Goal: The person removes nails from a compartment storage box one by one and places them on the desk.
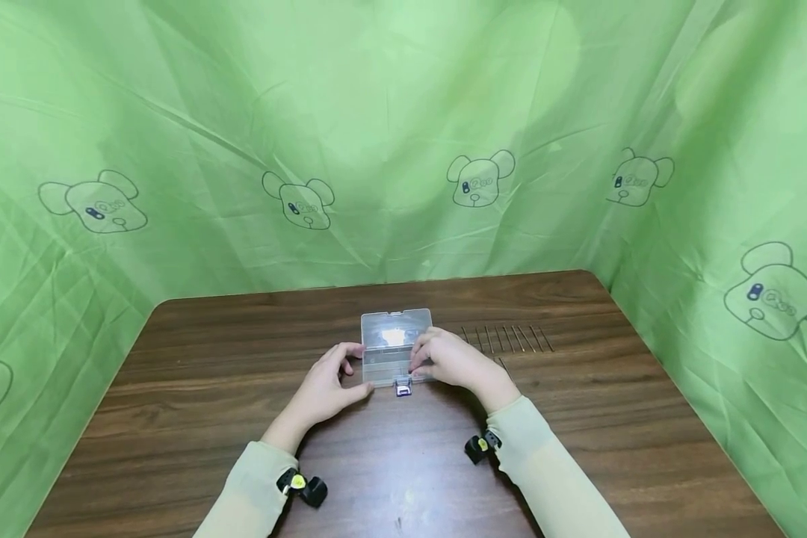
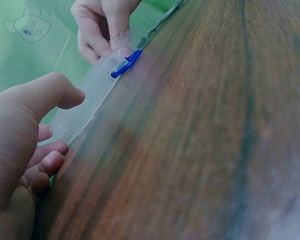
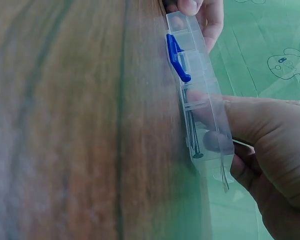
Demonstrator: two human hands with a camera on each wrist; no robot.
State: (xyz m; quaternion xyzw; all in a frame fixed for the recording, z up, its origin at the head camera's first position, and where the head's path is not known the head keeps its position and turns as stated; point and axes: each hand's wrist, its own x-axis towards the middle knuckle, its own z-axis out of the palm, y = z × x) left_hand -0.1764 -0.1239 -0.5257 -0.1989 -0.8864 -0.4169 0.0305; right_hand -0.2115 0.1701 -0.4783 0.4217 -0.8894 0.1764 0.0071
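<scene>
A clear plastic box [image 1: 395, 357] lies mid-table with its lid [image 1: 397, 329] raised and a blue latch [image 1: 403, 388] at the front. My left hand [image 1: 328, 385] grips the box's left end, thumb at the front corner [image 2: 65, 95]. My right hand [image 1: 452, 360] is curled over the right half. Its fingertips [image 3: 210, 140] reach into the right end compartment, where they pinch a thin nail [image 3: 192, 135] lying along the front wall. The same blue latch [image 3: 176, 57] shows in the right wrist view.
Several nails [image 1: 507, 338] lie in a row on the brown wooden table [image 1: 208, 388] just right of the box, with one loose nail [image 1: 504, 365] beside my right wrist. Green printed cloth [image 1: 403, 149] walls in the back and both sides.
</scene>
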